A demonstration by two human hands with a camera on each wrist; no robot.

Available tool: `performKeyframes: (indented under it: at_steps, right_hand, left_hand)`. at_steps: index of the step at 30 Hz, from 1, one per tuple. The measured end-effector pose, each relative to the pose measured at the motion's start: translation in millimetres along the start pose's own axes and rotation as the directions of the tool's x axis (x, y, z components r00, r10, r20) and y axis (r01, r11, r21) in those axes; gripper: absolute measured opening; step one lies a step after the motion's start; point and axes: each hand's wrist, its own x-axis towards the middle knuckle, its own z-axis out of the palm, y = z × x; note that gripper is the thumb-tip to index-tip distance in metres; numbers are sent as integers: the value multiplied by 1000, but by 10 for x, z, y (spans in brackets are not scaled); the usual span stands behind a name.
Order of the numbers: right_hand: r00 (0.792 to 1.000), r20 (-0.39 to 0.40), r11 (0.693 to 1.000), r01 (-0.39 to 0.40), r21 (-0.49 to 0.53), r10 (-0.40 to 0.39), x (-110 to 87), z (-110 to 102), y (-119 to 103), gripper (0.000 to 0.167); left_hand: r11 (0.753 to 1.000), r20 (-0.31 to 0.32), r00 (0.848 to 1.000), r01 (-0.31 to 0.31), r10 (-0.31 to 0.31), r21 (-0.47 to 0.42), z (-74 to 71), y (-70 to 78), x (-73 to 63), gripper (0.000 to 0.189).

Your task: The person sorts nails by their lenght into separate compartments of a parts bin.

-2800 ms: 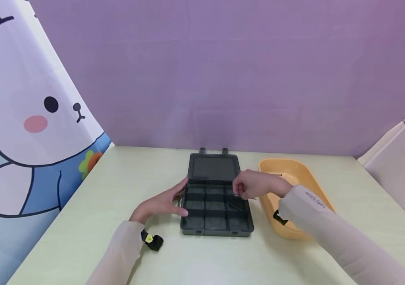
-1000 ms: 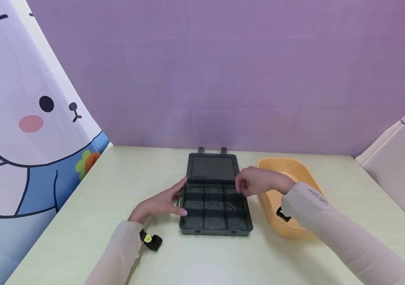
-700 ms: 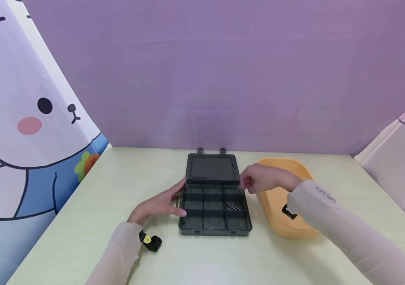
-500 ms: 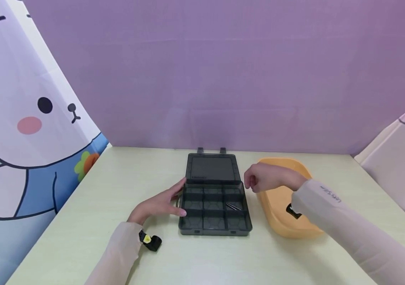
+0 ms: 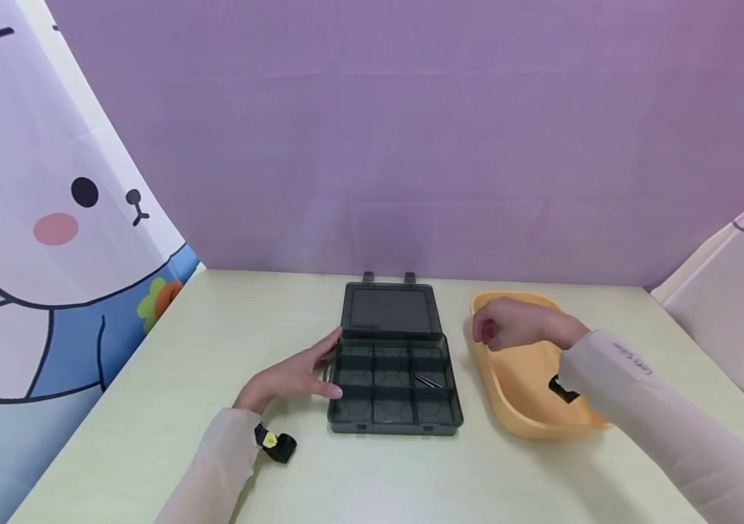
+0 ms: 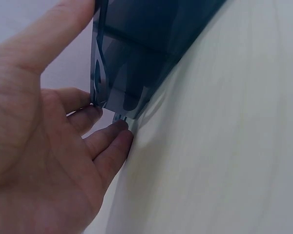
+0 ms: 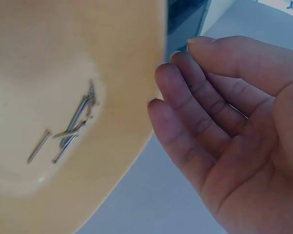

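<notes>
A dark translucent organizer box [image 5: 395, 428] stands on the table with its lid [image 5: 392, 309] folded back. My left hand [image 5: 290, 380] rests at its left side, thumb at the front part of the edge and fingers farther back; the left wrist view has the fingertips [image 6: 122, 139] low by the box corner. Two slim metal pins like nails [image 5: 429, 380] lie in a right-hand compartment. My right hand [image 5: 519, 322], fingers loosely curled and holding nothing, is over the left rim of the yellow-orange tray [image 5: 521, 429]. In the right wrist view, several thin nail-like metal pieces [image 7: 74, 123] lie inside the tray.
The pale table [image 5: 372, 480] reaches back to a purple cloth backdrop [image 5: 372, 145]. A cartoon-printed cloth [image 5: 57, 291] hangs at the left. A small black wrist camera [image 5: 280, 445] sits below the left wrist.
Earlier my right hand pinched a thin metal piece over the box; two now lie in that compartment. The right hand has moved right to the tray, while the left hand has stayed.
</notes>
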Motion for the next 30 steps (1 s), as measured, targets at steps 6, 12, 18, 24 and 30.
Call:
performKeyframes:
  at_steps: [6, 12, 18, 24, 30]
  right_hand:
    - [999, -18, 999, -38, 5, 38, -75, -1, 183, 17]
    - [993, -30, 994, -110, 27, 111, -91, -5, 329, 17]
    - [988, -54, 989, -140, 45, 142, -126, 1, 447, 19]
    - [983, -75, 985, -164, 51, 168, -122, 24, 548, 19]
    - [973, -98, 977, -205, 51, 209, -124, 41, 656, 22]
  left_hand:
    - [1000, -4, 1000, 10, -10, -4, 7, 36, -9, 106]
    - [1000, -10, 1000, 10, -10, 11, 8, 17, -36, 107]
    - [1000, -13, 1000, 6, -6, 8, 17, 34, -32, 106]
    - [1000, -12, 1000, 16, -16, 6, 20, 43, -28, 107]
    - [1000, -11, 1000, 9, -9, 7, 20, 40, -33, 108]
